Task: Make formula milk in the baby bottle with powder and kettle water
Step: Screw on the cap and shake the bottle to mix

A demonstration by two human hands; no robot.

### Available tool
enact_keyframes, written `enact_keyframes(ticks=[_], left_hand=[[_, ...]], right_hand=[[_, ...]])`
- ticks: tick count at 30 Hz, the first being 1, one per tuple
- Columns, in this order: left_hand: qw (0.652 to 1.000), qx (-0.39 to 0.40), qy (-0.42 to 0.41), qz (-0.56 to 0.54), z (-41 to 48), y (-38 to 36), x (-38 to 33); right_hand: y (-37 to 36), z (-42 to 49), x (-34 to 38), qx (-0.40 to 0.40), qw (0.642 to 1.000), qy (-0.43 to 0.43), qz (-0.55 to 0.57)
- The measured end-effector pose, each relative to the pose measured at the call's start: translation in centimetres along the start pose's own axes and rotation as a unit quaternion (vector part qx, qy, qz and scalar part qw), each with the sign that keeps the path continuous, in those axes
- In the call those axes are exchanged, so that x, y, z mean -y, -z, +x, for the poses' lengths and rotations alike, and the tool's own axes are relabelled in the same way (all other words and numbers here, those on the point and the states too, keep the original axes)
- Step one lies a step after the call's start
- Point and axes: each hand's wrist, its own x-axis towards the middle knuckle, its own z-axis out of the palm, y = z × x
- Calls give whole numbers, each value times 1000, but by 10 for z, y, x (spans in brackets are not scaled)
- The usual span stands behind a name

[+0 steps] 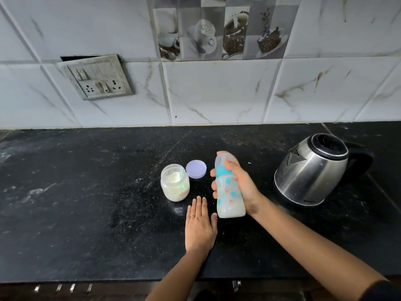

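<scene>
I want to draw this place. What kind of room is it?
Most likely a home kitchen. A steel kettle stands on a black stone counter, the wall tiles show coffee cups, and the right hand holds a baby bottle beside an open jar of powder.

Soft, even light fills my view, shadows faint; the kettle (pixel 312 172) shows pale glare, my bottle (pixel 230 200) blurs slightly, and wall tiles (pixel 217 92) bend toward the wide-angle edges.

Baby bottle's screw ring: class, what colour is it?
Turquoise blue: the screw ring on the baby bottle, best in the head view.
</scene>
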Motion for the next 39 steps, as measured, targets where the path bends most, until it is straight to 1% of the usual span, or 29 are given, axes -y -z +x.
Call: enact_keyframes(ticks=[2, 4, 5, 6, 9, 10, 11, 13, 15, 16, 17, 19, 20, 21, 22, 23, 25, 26, 27, 28, 30, 31, 32, 33, 34, 36, 37, 38, 39], left_hand=[[1000, -6, 3, -10, 0, 1, -1], [1000, 1, 2, -13, 0, 2, -1], [1000, 9, 1, -13, 0, 3, -1], [1000, 14, 3, -14, -1, 3, -1], [1000, 7, 8, -10, 0, 4, -2], [1000, -3, 7, -8, 0, 3, -2], [1000, -5, 6, -12, 0, 3, -2], [1000, 4, 6, -14, 0, 2, -1], [1000, 4, 5, -9, 1, 1, 0], [1000, 0, 5, -6, 1, 1, 0], [1000, -1, 5, -6, 0, 1, 0], [1000, 2, 3, -8, 0, 0, 0], [1000, 0, 1, -10, 0, 1, 0], [1000, -3, 1, -14, 0, 2, 0], [1000, -4, 1, -19, 0, 2, 0], [1000, -2, 2, -20, 0, 2, 0], [1000, 1, 3, -21, 0, 1, 0], [1000, 0, 4, -22, 0, 1, 0], [1000, -1, 5, -26, 0, 2, 0], [1000, -1, 6, -30, -1, 3, 0], [1000, -2, 7, -29, -1, 3, 0], [1000, -4, 6, -27, -1, 3, -1], [1000, -9, 5, -26, 0, 3, -1], [1000, -14, 5, -26, 0, 3, -1], [1000, -13, 7, -26, 0, 2, 0], [1000, -6, 7, -23, 0, 0, 0], [1000, -7, 7, -23, 0, 0, 0], [1000, -9, 7, -25, 0, 1, 0], [1000, -8, 7, -25, 0, 2, 0]], right_hand=[[-2, 7, 3, -26, 996, 32, 85], [-3, 17, 9, -84, 974, 24, 209], [-3, 18, 8, -94, 968, 9, 233], [-5, 16, 5, -86, 971, -1, 221], [-9, 6, -13, -37, 998, -6, 59], [-9, 4, -13, -29, 999, 3, 30], [-8, 7, -8, -30, 999, 16, 29], [-9, 16, 5, -58, 990, 35, 122], [-4, 25, 17, -104, 965, 31, 239], [-2, 24, 18, -109, 962, 21, 249], [-3, 20, 15, -98, 971, 7, 219], [-1, 11, 1, -61, 996, -18, 70], [0, 8, -5, -42, 999, -20, 6], [1, 6, -6, -30, 999, -11, -21], [-1, 6, -4, -37, 999, 5, -6], [-2, 11, 1, -50, 997, 16, 52], [-3, 20, 12, -107, 972, 30, 210], [-3, 24, 13, -122, 956, 31, 264], [-4, 23, 12, -119, 953, 27, 278], [-5, 19, 9, -104, 965, 17, 242], [-8, 11, -2, -61, 991, -2, 115], [-11, 7, -3, -45, 996, -10, 74], [-13, 6, 0, -45, 997, -8, 70], [-13, 7, 4, -56, 993, 1, 103], [-11, 11, 9, -72, 983, 11, 166], [-2, 22, 16, -100, 950, 14, 295], [1, 23, 16, -99, 944, 15, 313], [3, 20, 14, -86, 952, 14, 292], [1, 13, 10, -67, 971, 9, 229]])
